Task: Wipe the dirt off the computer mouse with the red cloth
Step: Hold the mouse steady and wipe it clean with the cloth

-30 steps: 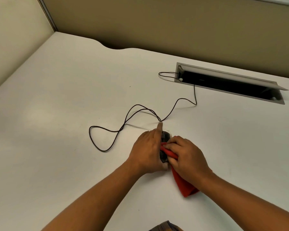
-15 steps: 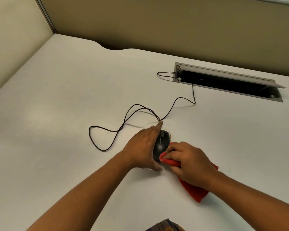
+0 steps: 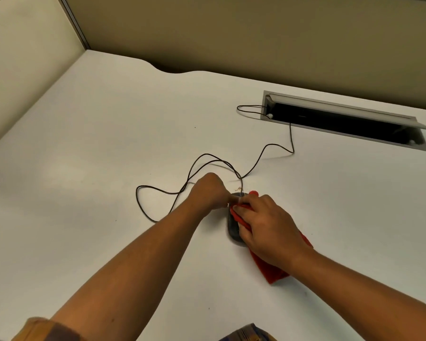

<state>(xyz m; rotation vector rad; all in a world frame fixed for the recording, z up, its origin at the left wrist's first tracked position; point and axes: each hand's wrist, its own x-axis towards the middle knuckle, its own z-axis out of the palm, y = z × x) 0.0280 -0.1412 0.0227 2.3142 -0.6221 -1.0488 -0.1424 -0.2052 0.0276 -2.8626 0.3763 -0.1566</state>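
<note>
Nearest, 2 bare forearms reaching up across the white desk (image 3: 89, 153), a patterned sleeve (image 3: 42, 329) at the left elbow. No brand, label or writing readable anywhere.

Right hand (image 3: 268, 227) pressing the red cloth (image 3: 268, 269) down onto the computer mouse (image 3: 233, 230), fingers bent and bunched over the fabric; loose tail of cloth trailing back under the wrist, a small red tip poking out just beyond the fingertips. Black mouse lying under and just left of those fingers, only its left flank showing.

Left hand (image 3: 208, 191) curled into a loose fist just left of the mouse's front end, fingers closed, thumb tip touching the mouse; no longer lying flat alongside it with the forefinger stretched out as 0.5 s ago. Cloth now further forward over the mouse.

Beyond the knuckles, a small brownish smudge (image 3: 237, 187) on the desk. Further off, black cable (image 3: 263, 153) looping left, then running to the open cable tray (image 3: 342, 119) at the far right.
</note>
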